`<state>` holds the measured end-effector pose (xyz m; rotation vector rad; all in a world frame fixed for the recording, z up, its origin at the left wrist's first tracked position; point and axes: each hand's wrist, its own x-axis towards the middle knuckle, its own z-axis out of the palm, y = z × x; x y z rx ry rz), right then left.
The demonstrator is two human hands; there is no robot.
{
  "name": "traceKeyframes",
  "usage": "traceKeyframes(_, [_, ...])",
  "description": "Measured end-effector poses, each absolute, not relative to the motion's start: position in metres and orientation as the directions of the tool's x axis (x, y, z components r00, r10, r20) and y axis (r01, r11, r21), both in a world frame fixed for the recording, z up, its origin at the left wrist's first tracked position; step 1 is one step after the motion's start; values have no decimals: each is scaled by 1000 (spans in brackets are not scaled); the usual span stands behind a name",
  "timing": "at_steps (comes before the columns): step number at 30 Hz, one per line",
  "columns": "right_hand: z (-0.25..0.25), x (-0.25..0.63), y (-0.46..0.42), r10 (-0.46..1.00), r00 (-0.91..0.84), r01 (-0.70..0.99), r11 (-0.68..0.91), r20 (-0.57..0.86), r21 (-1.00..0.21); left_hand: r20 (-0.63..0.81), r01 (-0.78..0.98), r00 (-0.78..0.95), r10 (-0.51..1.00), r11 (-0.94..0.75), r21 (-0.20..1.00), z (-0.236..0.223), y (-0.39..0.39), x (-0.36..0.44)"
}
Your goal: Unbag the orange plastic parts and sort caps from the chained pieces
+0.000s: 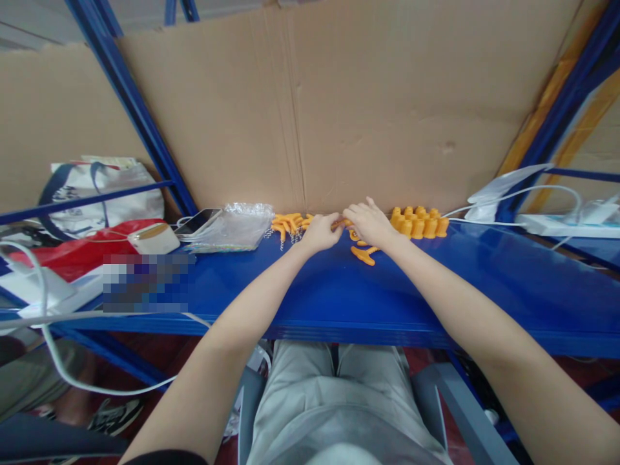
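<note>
My left hand [320, 234] and my right hand [371, 223] meet over the blue table, fingers bent close together. Between their fingertips is a small orange plastic piece [338, 224], mostly hidden by the fingers, so its full shape cannot be made out. Just below my right hand lies a curved orange handle-like piece [364, 256], with more orange pieces partly covered beside it. Left of my left hand is a pile of orange pieces with small metal chains [287, 224]. Several orange cup-shaped parts [419, 224] stand in rows to the right of my right hand.
Clear plastic bags [235, 229] and a phone [198, 223] lie left of the pile. A power strip with white cables [62, 294], a red bag [97, 245] and a white tote [106, 190] fill the far left. Cardboard [368, 110] walls the back. Another person's leg shows lower left.
</note>
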<state>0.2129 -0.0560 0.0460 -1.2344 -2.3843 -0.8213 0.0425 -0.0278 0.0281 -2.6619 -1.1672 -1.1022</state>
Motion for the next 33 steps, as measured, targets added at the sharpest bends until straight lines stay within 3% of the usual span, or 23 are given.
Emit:
traceKeyframes(5, [45, 213, -54, 594, -570, 822, 425, 568, 380, 509, 441, 401, 761, -648, 621, 35, -23, 42])
traceKeyframes(10, [43, 210, -53, 597, -602, 799, 446, 531, 404, 291, 326, 428, 856, -446, 833, 42, -27, 36])
traceKeyframes(22, [45, 210, -54, 555, -570, 818, 456, 606, 352, 230, 70, 503, 833, -305, 950, 45, -34, 39])
traceKeyframes(33, [47, 215, -54, 560, -557, 818, 498, 613, 287, 63, 19, 570, 819, -90, 996, 49, -30, 35])
